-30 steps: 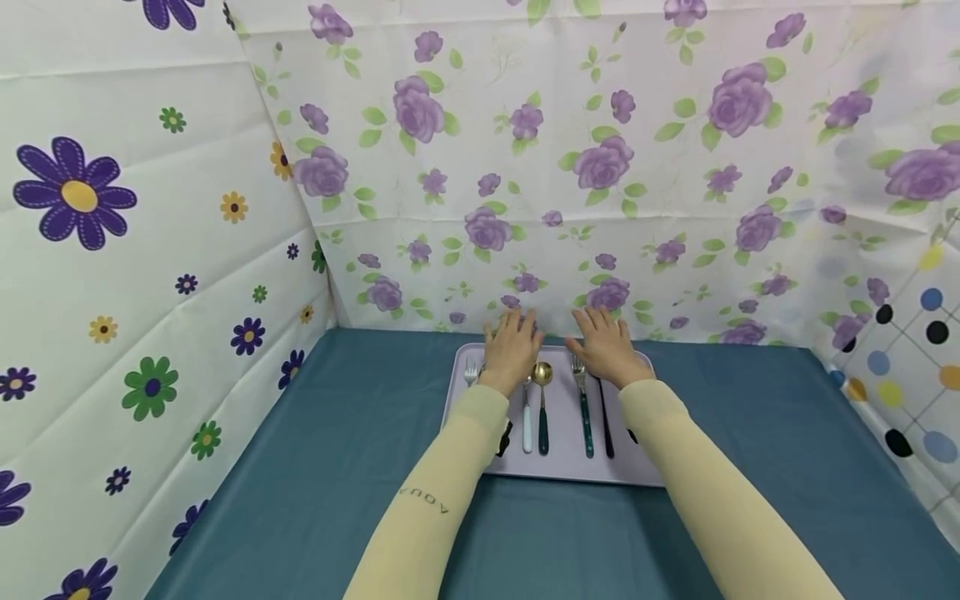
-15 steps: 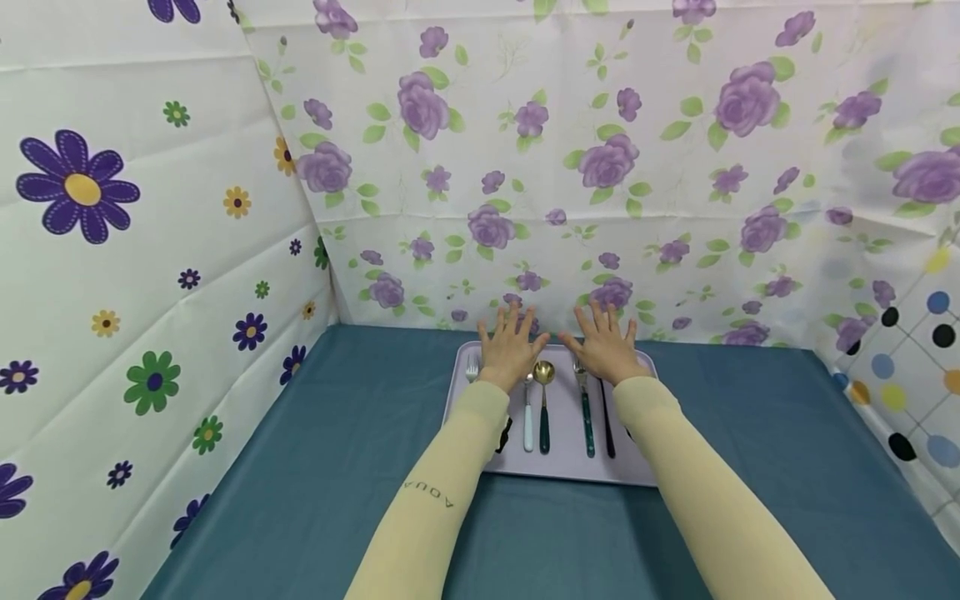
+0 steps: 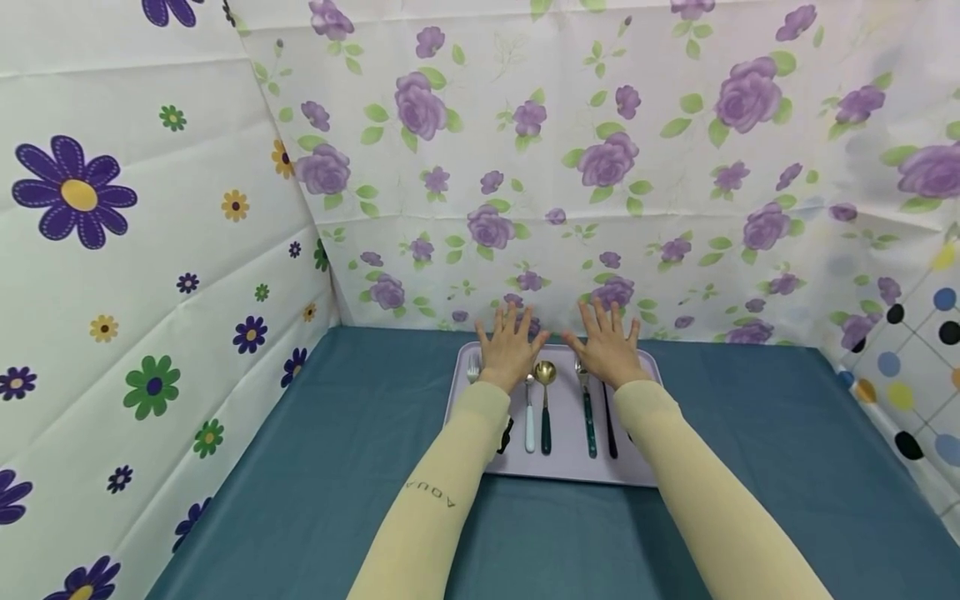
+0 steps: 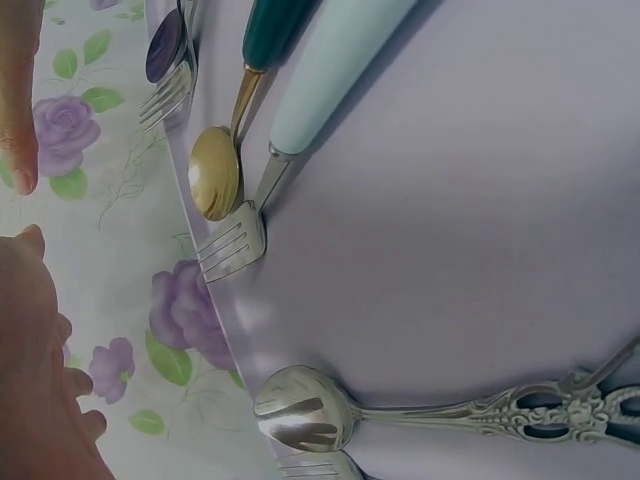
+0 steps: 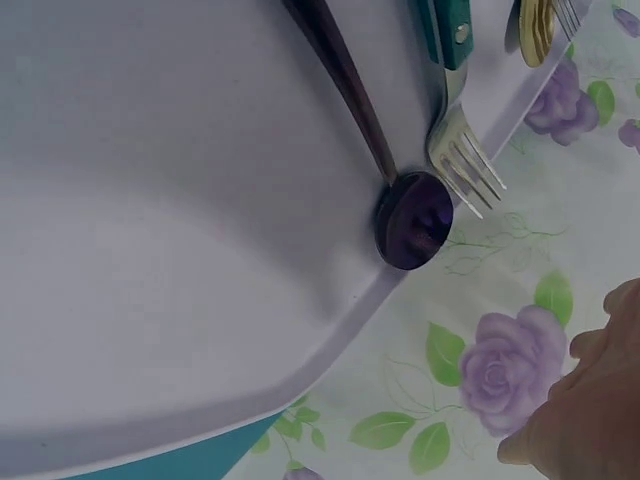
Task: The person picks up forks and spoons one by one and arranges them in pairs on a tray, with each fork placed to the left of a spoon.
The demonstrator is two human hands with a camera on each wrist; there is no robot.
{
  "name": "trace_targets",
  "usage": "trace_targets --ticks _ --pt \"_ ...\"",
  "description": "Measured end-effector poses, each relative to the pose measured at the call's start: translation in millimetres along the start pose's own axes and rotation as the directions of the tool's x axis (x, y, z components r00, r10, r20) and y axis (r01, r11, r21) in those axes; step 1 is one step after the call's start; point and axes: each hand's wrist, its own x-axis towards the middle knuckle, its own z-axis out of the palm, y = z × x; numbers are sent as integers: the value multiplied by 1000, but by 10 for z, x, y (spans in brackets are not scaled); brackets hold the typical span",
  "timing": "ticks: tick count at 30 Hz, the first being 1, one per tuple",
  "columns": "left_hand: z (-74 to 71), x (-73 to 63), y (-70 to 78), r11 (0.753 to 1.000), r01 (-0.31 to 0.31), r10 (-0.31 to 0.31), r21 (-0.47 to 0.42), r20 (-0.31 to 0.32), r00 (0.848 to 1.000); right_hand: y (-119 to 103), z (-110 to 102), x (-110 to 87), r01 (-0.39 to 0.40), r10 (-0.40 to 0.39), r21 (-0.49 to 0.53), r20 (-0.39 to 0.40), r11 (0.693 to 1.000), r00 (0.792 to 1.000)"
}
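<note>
My left hand (image 3: 509,350) hovers over the far left part of a lavender tray (image 3: 566,468), fingers straight and spread, holding nothing. Likewise spread, my right hand (image 3: 609,348) is over the tray's far right part. Between them lie a fork with a pale blue handle (image 3: 529,427), a gold spoon with a green handle (image 3: 546,425), a green-handled fork (image 3: 589,427) and a dark spoon (image 3: 611,433). In the left wrist view, an ornate silver spoon (image 4: 305,408) lies beside another fork (image 4: 318,465), only partly visible. My left arm hides much of that side in the head view.
The tray rests on a teal cloth (image 3: 337,500) covering the table. A floral curtain (image 3: 555,167) rises just behind the tray. Patterned sheets stand at the left (image 3: 150,317) and right (image 3: 922,358).
Both hands have spread their fingers wider than a second ago, and the right hand has turned slightly more upright. In the last half second they stay nearly still. The cutlery has not moved.
</note>
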Motion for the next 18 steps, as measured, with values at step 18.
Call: trace_targets --ticks 18 --pt "81 15 -42 1000 3 -3 25 8 1000 24 67 -16 3 -4 23 27 1000 1000"
